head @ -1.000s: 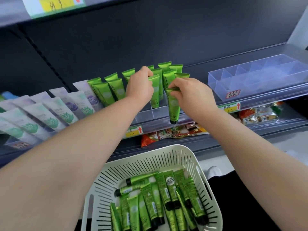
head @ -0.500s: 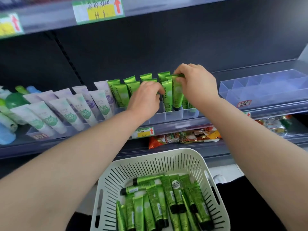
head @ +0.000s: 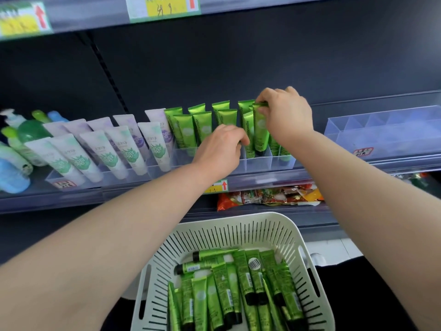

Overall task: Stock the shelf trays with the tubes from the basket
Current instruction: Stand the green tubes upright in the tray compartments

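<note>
Right hand (head: 288, 115) pinched top of green tube (head: 261, 132), upright in clear tray (head: 259, 163). Left hand (head: 219, 145) curled against neighbouring tubes (head: 248, 126); can't tell if gripping.

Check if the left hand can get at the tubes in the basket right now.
Probably yes. The basket is open-topped, below the forearm, and nothing covers its tubes. The left hand is up at the shelf tray, fingers against a standing tube, so it would have to draw back first.

One basket (head: 281, 235), three clear trays (head: 381, 139), three yellow price labels (head: 164, 8). Ten pale tubes (head: 105, 151) in two fives; at least nine green tubes (head: 183, 127) shelved, the basket's heap uncountable.
</note>
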A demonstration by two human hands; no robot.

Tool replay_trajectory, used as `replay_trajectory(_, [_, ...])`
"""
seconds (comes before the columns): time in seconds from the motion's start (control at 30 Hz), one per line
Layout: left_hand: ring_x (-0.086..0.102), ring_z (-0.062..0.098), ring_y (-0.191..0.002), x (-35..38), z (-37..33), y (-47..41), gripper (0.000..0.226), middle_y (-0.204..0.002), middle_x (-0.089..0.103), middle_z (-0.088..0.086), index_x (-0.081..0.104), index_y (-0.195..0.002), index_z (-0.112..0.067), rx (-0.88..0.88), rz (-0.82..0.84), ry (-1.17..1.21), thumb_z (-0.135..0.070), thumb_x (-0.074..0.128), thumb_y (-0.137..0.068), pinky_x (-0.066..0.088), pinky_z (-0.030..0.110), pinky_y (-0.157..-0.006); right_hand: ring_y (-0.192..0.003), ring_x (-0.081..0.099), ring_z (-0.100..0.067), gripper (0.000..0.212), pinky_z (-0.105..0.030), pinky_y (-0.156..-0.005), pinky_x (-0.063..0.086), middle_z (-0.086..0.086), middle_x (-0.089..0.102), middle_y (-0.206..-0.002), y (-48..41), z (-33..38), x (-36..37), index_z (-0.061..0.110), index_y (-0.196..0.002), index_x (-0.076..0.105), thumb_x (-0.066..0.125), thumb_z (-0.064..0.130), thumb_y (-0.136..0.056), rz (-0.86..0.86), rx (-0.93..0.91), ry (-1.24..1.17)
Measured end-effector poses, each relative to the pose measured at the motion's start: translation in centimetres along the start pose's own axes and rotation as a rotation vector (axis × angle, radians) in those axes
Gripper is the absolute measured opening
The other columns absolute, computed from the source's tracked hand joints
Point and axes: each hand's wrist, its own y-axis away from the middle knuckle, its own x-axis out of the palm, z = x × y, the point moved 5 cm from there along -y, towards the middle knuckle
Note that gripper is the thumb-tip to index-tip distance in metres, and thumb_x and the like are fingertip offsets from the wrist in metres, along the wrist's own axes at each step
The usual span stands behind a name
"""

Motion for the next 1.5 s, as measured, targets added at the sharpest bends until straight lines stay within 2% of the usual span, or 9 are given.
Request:
replay_trajectory(0.13, [0.05, 0.018, -0.107, 0.3, 0.5, 0.1, 0.02, -0.112, 0.063, -0.002, 0.066, -0.102, -0.017, -0.023, 0.039, -0.041, -0.006, 0.053, -0.093, 0.039, 0.03, -0.073, -0.105, 0.047, -0.03, 0.02, -0.037, -0.07, 0.034, -0.005, 0.066, -0.106, 0.8, -0.5, 1.8, 0.019, -0.112, 0.061, 0.05, 0.022, -0.096, 0.07, 0.014, 0.016])
replay_trajectory(0.37, [0.048, 0.019, -0.114, 0.9, 1.2, 0.9, 0.021, -0.122, 0.06, -0.001, 0.067, -0.107, -0.014, -0.062, 0.098, -0.051, -0.006, 0.052, -0.094, 0.046, 0.035, -0.086, -0.106, 0.047, -0.032, 0.02, -0.036, -0.074, 0.032, -0.007, 0.065, -0.11, 1.3, -1.1, 3.0, 0.018, -0.112, 0.061, 0.051, 0.02, -0.095, 0.127, 0.039, 0.024])
replay_trajectory(0.6, [0.049, 0.018, -0.114, 0.8, 1.7, 2.0, 0.025, -0.122, 0.061, -0.001, 0.067, -0.106, -0.015, -0.084, 0.071, 0.006, -0.003, 0.051, -0.093, 0.045, 0.033, -0.088, -0.111, 0.046, -0.033, 0.026, -0.043, -0.08, 0.038, -0.007, 0.06, -0.115, 3.9, 0.7, 0.9, 0.017, -0.119, 0.059, 0.054, 0.021, -0.093, -0.051, -0.024, 0.018])
replay_trajectory(0.8, [0.053, 0.019, -0.11, 1.9, 2.4, 6.0, 0.027, -0.114, 0.065, -0.002, 0.068, -0.097, -0.016, -0.095, 0.039, 0.073, 0.003, 0.052, -0.087, 0.045, 0.035, -0.086, -0.097, 0.051, -0.034, 0.021, -0.042, -0.073, 0.04, -0.008, 0.061, -0.103, 11.0, 2.7, 2.3, 0.014, -0.108, 0.064, 0.058, 0.014, -0.088, -0.076, -0.093, -0.051])
replay_trajectory(0.97, [0.055, 0.017, -0.11, 4.8, 3.7, 11.4, 0.027, -0.112, 0.067, -0.004, 0.069, -0.095, -0.019, -0.183, 0.094, 0.16, 0.0, 0.051, -0.089, 0.045, 0.035, -0.093, -0.092, 0.053, -0.031, 0.017, -0.04, -0.07, 0.042, -0.004, 0.062, -0.097, 18.3, 3.1, 7.1, 0.018, -0.103, 0.066, 0.063, 0.013, -0.086, 0.112, -0.089, -0.068])
replay_trajectory(1.17, [0.05, 0.012, -0.111, 9.0, 5.4, 18.0, 0.029, -0.124, 0.059, -0.008, 0.069, -0.093, -0.022, -0.287, 0.239, 0.128, -0.002, 0.048, -0.092, 0.044, 0.031, -0.092, -0.106, 0.048, -0.018, 0.027, -0.034, -0.083, 0.045, 0.006, 0.062, -0.111, 25.5, 1.6, 14.6, 0.029, -0.108, 0.063, 0.057, 0.012, -0.089, 0.732, 0.036, -0.069])
replay_trajectory(1.23, [0.053, 0.013, -0.111, 9.4, 5.6, 19.1, 0.029, -0.131, 0.053, -0.007, 0.068, -0.094, -0.021, -0.293, 0.226, 0.111, 0.001, 0.05, -0.09, 0.044, 0.029, -0.088, -0.107, 0.047, -0.017, 0.028, -0.034, -0.083, 0.045, 0.006, 0.062, -0.112, 27.0, 1.4, 15.9, 0.029, -0.107, 0.064, 0.055, 0.009, -0.089, 0.822, 0.071, -0.064])
replay_trajectory(1.37, [0.054, 0.017, -0.109, 10.7, 4.6, 20.5, 0.03, -0.121, 0.054, -0.003, 0.067, -0.098, -0.016, -0.143, 0.255, 0.058, 0.008, 0.057, -0.083, 0.052, 0.037, -0.085, -0.113, 0.049, -0.02, 0.032, -0.037, -0.09, 0.045, 0.003, 0.06, -0.118, 28.9, 1.8, 18.2, 0.031, -0.108, 0.063, 0.055, 0.009, -0.087, 0.966, 0.115, -0.023])
replay_trajectory(1.5, [0.051, 0.009, -0.11, 13.2, 5.8, 22.7, 0.029, -0.116, 0.055, -0.008, 0.065, -0.105, -0.021, -0.277, 0.358, 0.058, 0.002, 0.057, -0.088, 0.05, 0.029, -0.092, -0.12, 0.045, -0.023, 0.043, -0.038, -0.092, 0.041, -0.003, 0.056, -0.124, 30.0, 2.8, 20.1, 0.027, -0.12, 0.057, 0.052, 0.005, -0.083, 1.048, 0.073, 0.028])
